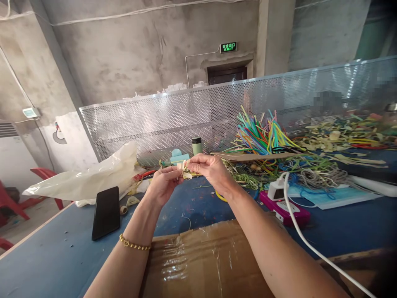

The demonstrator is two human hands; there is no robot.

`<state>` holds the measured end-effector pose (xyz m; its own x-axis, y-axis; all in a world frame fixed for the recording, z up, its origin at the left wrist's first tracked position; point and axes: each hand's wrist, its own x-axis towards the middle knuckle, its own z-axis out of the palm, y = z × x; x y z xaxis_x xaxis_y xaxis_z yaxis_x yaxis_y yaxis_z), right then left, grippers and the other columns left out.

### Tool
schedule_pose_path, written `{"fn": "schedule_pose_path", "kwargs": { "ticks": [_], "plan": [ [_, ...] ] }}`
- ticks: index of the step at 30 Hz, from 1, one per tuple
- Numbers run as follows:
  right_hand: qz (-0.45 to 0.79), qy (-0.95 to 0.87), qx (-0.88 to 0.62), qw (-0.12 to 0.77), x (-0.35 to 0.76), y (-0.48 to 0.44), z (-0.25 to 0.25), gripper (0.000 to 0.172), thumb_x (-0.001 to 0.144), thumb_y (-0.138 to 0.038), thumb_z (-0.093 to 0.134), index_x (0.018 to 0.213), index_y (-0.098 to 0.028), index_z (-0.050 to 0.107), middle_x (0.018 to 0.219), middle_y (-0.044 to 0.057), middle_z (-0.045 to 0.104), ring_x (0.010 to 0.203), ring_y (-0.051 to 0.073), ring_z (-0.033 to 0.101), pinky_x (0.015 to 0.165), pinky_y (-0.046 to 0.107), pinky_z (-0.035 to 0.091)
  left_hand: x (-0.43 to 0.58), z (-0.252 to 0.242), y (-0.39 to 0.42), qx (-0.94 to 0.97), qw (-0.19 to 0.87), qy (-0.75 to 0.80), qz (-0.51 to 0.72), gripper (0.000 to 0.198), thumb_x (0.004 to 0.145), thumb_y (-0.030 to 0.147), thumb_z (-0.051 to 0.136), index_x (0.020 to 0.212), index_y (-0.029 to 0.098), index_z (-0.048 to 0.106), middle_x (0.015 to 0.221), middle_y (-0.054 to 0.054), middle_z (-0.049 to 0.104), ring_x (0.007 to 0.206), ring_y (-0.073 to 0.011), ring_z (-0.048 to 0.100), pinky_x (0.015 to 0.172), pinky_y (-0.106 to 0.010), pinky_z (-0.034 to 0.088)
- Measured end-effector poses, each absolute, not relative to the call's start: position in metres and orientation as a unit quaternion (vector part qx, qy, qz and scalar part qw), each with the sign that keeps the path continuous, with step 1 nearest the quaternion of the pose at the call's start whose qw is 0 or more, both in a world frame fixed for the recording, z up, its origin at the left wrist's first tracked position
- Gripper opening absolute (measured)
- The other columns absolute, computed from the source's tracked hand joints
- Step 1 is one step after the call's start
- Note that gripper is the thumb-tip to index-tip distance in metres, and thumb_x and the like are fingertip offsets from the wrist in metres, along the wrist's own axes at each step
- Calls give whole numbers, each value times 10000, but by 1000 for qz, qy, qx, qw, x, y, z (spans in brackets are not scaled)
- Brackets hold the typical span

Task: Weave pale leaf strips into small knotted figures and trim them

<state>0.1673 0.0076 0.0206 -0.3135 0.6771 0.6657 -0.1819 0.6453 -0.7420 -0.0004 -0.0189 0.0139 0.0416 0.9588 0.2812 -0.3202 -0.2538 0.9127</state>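
Observation:
Above the blue tabletop, my two hands meet in front of me over a small bunch of pale cream strips [185, 170], thin and folded; the material is too small to tell. My left hand [161, 184] pinches the bunch from the left, fingers closed. From the right, my right hand [211, 170] grips it between thumb and fingertips, also closed. Just behind the hands are a light blue object [179, 158], partly hidden, and a green bottle [197, 147] with a black lid. Under my forearms lies a flat brown cardboard sheet [204, 260] with clear tape.
A black phone [106, 213] and a plastic bag [89, 180] lie left. On the right are colourful tubes [263, 132], a magenta box [288, 211], a white charger [277, 190] with its cable, and a blue mask [338, 195]. A perforated metal screen [155, 120] borders the table.

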Motion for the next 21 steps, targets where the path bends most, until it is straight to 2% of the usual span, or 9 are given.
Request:
{"fn": "schedule_pose_path", "kwargs": {
  "ticks": [3, 6, 12, 18, 21],
  "plan": [
    [360, -723, -178, 561, 165, 5, 20, 155, 778, -336, 732, 816, -187, 746, 834, 23, 671, 726, 121, 566, 683, 274, 483, 2, 13, -19, 505, 509, 322, 618, 121, 602, 151, 782, 649, 86, 692, 634, -25, 593, 555, -94, 531, 578, -263, 405],
    [372, -723, -194, 549, 162, 4, 18, 186, 800, -339, 712, 851, -165, 751, 719, 14, 667, 645, 112, 546, 621, 264, 463, 6, 12, -20, 511, 489, 331, 624, 133, 573, 159, 794, 628, 91, 693, 633, -28, 605, 552, -97, 528, 568, -267, 395],
    [341, -717, -210, 570, 157, 12, 11, 175, 789, -311, 714, 806, -137, 724, 767, 49, 718, 695, 130, 618, 655, 263, 483, 12, 11, -21, 508, 473, 329, 640, 167, 563, 187, 814, 660, 91, 718, 674, -39, 642, 559, -94, 529, 584, -272, 404],
    [292, -732, -258, 559, 157, 17, 9, 182, 823, -305, 655, 800, -131, 703, 638, 21, 648, 555, 108, 535, 526, 242, 411, 12, 12, -21, 513, 471, 323, 640, 165, 561, 196, 818, 649, 94, 721, 670, -45, 649, 571, -98, 526, 591, -275, 403],
    [270, -743, -269, 551, 158, 16, 9, 147, 831, -260, 625, 825, -136, 703, 626, 17, 637, 557, 115, 541, 525, 240, 415, 12, 11, -20, 520, 454, 336, 641, 171, 568, 212, 819, 651, 98, 723, 655, -39, 647, 552, -96, 521, 585, -274, 392]
  ]
}}
